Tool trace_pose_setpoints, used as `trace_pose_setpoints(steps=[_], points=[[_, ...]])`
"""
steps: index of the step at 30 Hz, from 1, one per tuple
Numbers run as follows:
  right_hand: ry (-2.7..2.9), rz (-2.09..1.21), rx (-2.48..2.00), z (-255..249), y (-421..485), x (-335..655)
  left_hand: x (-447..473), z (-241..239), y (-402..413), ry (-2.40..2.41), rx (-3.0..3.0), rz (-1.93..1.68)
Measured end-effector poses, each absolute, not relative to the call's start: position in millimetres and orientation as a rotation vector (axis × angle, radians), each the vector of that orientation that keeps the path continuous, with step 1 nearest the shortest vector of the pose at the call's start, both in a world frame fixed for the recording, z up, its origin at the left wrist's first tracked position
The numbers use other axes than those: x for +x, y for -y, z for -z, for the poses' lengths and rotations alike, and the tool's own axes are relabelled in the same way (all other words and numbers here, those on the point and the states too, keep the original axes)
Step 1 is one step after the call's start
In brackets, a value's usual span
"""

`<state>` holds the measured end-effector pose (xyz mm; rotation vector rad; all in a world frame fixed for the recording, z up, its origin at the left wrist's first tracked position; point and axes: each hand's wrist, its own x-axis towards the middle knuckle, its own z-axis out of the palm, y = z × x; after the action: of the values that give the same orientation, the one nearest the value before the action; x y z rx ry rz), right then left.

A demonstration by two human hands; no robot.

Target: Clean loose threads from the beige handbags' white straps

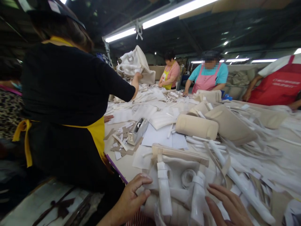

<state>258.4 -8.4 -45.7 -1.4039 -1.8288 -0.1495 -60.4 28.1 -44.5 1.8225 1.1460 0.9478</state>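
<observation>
two hands, left hand (pixel 133 196) and right hand (pixel 228 202), wide and empty, flank the beige bag (pixel 175 171), nearside of the tape dispenser (pixel 138 131); the bag seems light, soft, its wrapped straps (pixel 164 190) slippery: grip the stiffer-looking rim (pixel 180 154).

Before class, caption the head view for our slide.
Left hand and right hand flank a beige bag with wrapped straps at a cluttered worktable.

one camera up on the worker's head, facing forward and down across the worktable (pixel 123 164), left hand (pixel 133 191) and right hand (pixel 231 202) close at the bottom, a pink-aproned co-worker (pixel 208 78) farther off, tube light (pixel 178 13) overhead within view
</observation>
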Motion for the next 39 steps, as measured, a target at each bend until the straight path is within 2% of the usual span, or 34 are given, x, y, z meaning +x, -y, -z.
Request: trace_pose_setpoints(steps=[4, 9, 14, 18, 22, 27, 34, 39], points=[[2.079, 0.293, -1.262, 34, -2, 234, -57, 43, -26, -1.041, 1.942, -0.888], [2.172, 0.31, -1.24, 38, -14, 216, -55, 37, -29, -1.008, 2.021, -0.89], [2.109, 0.23, -1.295, 21, -43, 210, -54, 33, -56, -1.363, 1.886, -1.038], [2.111, 0.32, -1.377, -4, -81, 200, -40, 39, -81, -1.495, 1.957, -0.949], [2.215, 0.257, -1.489, -15, -98, 183, -26, 42, -89, -1.518, 1.985, -0.908], [2.37, 0.222, -1.57, -9, -95, 159, -21, 40, -93, -1.45, 1.967, -0.971], [2.528, 0.054, -1.439, 5, -101, 146, -12, 40, -100, -1.278, 1.788, -1.1], [2.421, 0.117, -1.519, 4, -94, 143, -9, 42, -98, -1.332, 1.738, -1.134]])
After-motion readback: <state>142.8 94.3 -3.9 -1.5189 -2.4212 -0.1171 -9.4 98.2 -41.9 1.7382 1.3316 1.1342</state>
